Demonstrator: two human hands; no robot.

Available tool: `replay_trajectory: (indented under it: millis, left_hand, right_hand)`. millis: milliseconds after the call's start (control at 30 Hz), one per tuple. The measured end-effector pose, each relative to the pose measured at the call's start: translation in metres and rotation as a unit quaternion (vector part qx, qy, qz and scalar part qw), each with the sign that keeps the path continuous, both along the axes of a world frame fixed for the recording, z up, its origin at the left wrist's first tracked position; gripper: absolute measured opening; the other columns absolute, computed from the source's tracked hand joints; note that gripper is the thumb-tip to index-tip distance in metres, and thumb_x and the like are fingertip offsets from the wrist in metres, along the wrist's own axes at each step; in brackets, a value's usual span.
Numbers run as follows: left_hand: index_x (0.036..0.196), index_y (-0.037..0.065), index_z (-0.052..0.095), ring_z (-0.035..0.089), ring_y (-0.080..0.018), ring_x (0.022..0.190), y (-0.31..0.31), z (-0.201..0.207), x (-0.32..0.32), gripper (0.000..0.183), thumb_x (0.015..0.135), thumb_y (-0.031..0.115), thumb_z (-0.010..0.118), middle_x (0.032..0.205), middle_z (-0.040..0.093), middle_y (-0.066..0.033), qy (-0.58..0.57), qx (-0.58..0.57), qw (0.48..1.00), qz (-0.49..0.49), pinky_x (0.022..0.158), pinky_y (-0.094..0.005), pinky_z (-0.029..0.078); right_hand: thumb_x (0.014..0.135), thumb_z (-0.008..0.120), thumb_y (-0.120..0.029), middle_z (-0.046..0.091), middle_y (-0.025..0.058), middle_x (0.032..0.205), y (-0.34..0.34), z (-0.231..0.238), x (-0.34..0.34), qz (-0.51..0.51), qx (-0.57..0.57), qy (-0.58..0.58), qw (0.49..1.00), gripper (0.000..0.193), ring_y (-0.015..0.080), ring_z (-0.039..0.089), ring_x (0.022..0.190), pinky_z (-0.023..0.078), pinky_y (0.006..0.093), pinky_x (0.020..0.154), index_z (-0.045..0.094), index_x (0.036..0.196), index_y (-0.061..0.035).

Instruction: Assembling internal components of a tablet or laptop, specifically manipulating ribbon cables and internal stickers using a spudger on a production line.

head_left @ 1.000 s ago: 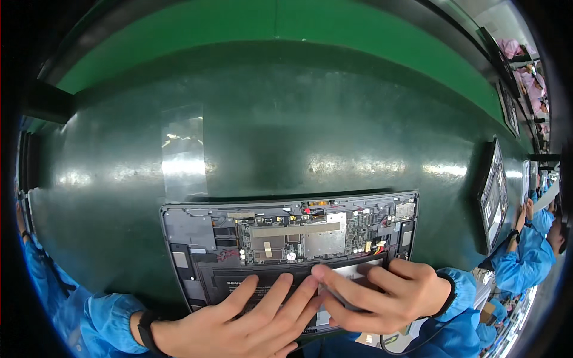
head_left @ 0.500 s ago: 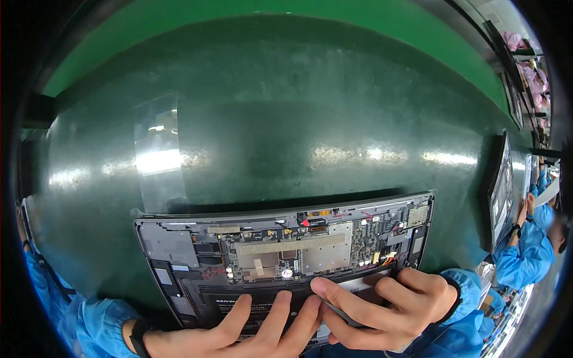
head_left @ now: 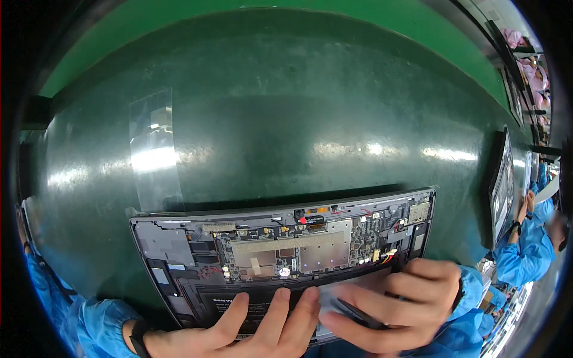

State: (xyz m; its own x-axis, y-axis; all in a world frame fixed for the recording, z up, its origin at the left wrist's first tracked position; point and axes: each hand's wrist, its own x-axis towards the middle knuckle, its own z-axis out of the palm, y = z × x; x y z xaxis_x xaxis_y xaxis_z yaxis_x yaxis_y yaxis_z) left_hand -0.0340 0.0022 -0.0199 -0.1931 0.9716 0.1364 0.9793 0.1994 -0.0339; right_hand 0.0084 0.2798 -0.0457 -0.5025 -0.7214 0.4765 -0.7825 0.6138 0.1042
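The laptop case [head_left: 164, 246] is matt grey, the metal plate [head_left: 325, 255] inside has a dull silver sheen, and the strip [head_left: 289, 243] across it looks rough and cloth-like, beside a matt black battery [head_left: 259, 307]. The green table [head_left: 262, 119] is smooth with glossy glare, the clear plastic sheet [head_left: 153, 137] shiny, and the blue cloth sleeves [head_left: 107, 328] creased.

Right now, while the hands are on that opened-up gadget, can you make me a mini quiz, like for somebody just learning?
1. True or false: the left hand has its fingers spread over the black panel.
2. What colour is the table?
a) white
b) green
c) orange
3. Fill in: the clear strip lies beyond the open device, toward the picture's ____ side.

Key: 1. True. 2. b. 3. left.
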Motion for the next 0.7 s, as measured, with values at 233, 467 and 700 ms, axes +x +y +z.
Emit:
replay_trajectory:
  millis: [233,467,700]
  left_hand:
    - [0.123,0.014,0.071,0.059,-0.0232,0.127,0.003,0.001,0.002,0.049,0.099,0.040,0.038,0.139,0.064,-0.0059,-0.001,-0.005,1.000,0.008,0.106,-0.0452,0.045]
    - [0.124,0.014,0.070,0.062,-0.0225,0.122,0.003,-0.001,-0.002,0.049,0.097,0.040,0.040,0.137,0.066,-0.0057,0.006,-0.005,1.000,0.010,0.105,-0.0447,0.044]
    - [0.126,0.014,0.070,0.062,-0.0218,0.122,0.002,0.006,0.001,0.050,0.097,0.041,0.039,0.139,0.065,-0.0056,0.042,-0.016,0.999,0.021,0.104,-0.0446,0.043]
  right_hand:
    - [0.075,0.090,-0.018,0.073,0.0142,0.080,0.018,0.036,-0.006,-0.041,-0.346,-0.447,0.824,0.033,0.0214,0.074,0.067,0.057,0.0270,0.050,0.076,0.096,0.0024]
    - [0.071,0.083,-0.008,0.076,0.0162,0.080,0.020,0.029,-0.008,-0.051,-0.289,-0.437,0.851,0.025,0.0189,0.072,0.057,0.054,0.0258,0.046,0.080,0.093,0.0017]
    - [0.069,0.077,-0.003,0.069,0.0069,0.083,0.001,0.047,0.001,-0.165,-0.164,-0.358,0.904,0.034,0.0159,0.068,0.060,0.054,0.0269,0.047,0.075,0.103,-0.0003]
